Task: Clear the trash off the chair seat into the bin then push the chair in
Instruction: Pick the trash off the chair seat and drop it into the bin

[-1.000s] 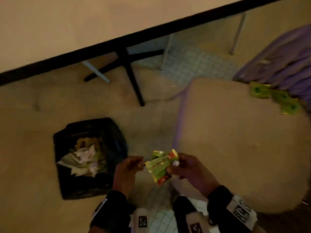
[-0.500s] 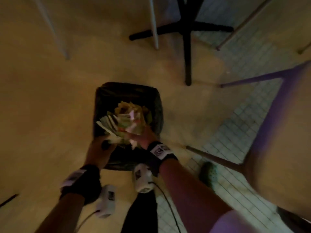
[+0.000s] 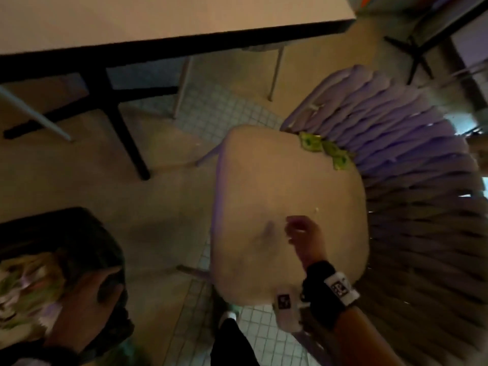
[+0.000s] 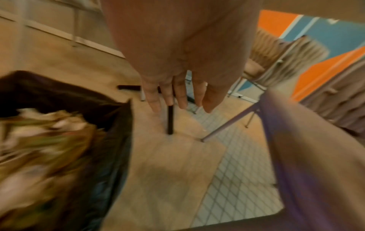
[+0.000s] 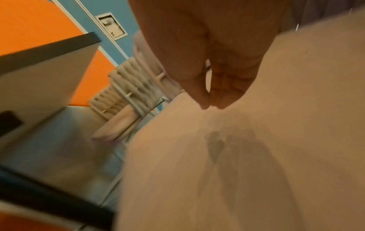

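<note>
- The right hand [image 3: 303, 235] is hovering over the middle of the chair seat [image 3: 264, 180], carrying nothing; in the right wrist view its fingers [image 5: 227, 93] are hanging loosely together, slightly bent, just above the cushion.
- The left hand [image 3: 87, 305] is hanging beside the near rim of the bin [image 3: 87, 233], and in the left wrist view its fingers [image 4: 181, 95] are pointing out straight and slightly spread, holding nothing.
- The remaining trash, a short row of green wrappers [image 3: 324, 151], is lying along the seat's back edge, right against the chair's purple slatted backrest [image 3: 396, 133], well apart from the right hand.
- The bin is standing on the floor off the seat's left side, lined in black and holding crumpled paper and wrappers [image 3: 23, 289].
- The step in hand looks like going for the next pickup: part of the clearing appears done, the wrappers are not yet lifted.
- The next move is calling for a reach across the seat to its back edge, a pinch gathering all the wrappers, then a swing left over the bin.
- The chair is sitting pulled out from the table [image 3: 158, 19], so the push-in is waiting until the seat is clear.
</note>
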A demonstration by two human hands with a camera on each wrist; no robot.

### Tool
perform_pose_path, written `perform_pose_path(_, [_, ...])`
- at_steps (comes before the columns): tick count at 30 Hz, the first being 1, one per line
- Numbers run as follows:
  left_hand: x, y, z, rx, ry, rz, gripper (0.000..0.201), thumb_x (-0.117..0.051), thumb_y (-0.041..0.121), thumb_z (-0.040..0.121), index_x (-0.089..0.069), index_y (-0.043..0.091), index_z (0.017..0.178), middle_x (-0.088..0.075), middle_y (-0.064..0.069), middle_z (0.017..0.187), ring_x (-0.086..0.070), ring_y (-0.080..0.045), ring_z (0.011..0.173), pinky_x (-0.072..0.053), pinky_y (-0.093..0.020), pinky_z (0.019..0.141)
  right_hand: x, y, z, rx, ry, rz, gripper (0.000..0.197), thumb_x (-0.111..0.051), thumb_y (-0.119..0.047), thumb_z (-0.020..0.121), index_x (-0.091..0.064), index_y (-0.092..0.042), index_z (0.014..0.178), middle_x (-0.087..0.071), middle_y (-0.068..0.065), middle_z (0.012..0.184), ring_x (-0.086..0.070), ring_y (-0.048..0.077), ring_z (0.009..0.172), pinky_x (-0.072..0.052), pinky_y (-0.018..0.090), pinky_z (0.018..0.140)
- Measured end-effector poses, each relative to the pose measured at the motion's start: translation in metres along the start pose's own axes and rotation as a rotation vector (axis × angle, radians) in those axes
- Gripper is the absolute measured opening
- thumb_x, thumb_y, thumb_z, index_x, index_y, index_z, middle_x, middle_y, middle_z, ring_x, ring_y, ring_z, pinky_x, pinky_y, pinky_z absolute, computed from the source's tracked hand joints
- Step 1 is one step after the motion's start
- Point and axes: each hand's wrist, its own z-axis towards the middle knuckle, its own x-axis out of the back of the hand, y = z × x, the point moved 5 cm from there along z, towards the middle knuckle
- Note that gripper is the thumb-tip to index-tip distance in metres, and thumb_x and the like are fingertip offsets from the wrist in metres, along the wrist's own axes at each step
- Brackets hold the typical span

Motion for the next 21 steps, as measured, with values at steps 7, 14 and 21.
perform_pose_path(7, [-0.053, 0.206, 0.055, -0.333, 0.014, 0.021, 0.032, -0.057, 0.015, 0.087, -0.063, -0.003, 0.112, -0.062, -0.024, 0.114, -0.059, -0.037, 0.103, -0.038, -0.035, 0.093, 0.061, 0.029, 0.099, -0.059, 0.061, -0.092, 0.043, -0.07, -0.012, 0.081, -0.057, -0.01, 0.122, -0.056, 0.018, 0.12, -0.06, 0.031, 0.097, -0.042, 0.024, 0.073])
perform_pose_path(14, [-0.124, 0.361, 0.112, -0.535, -0.071, 0.135, 0.039, -0.052, 0.027, 0.086, -0.059, 0.009, 0.12, -0.058, -0.018, 0.12, -0.052, -0.034, 0.113, -0.032, -0.027, 0.1, 0.063, 0.052, 0.119, 0.079, 0.033, -0.142, 0.021, -0.051, 0.002, 0.083, -0.07, -0.004, 0.091, -0.066, 0.017, 0.101, -0.062, 0.03, 0.094, -0.044, 0.025, 0.078])
perform_pose_path(21, [-0.174, 0.471, 0.171, -0.643, -0.06, 0.355, 0.048, -0.052, 0.024, 0.084, -0.051, 0.007, 0.129, -0.044, -0.023, 0.136, -0.035, -0.041, 0.128, -0.032, -0.046, 0.107, 0.105, 0.038, 0.167, -0.055, -0.041, 0.387, 0.022, -0.046, 0.012, 0.083, -0.058, -0.006, 0.078, -0.06, 0.004, 0.056, -0.053, 0.009, 0.042, -0.044, 0.018, 0.043])
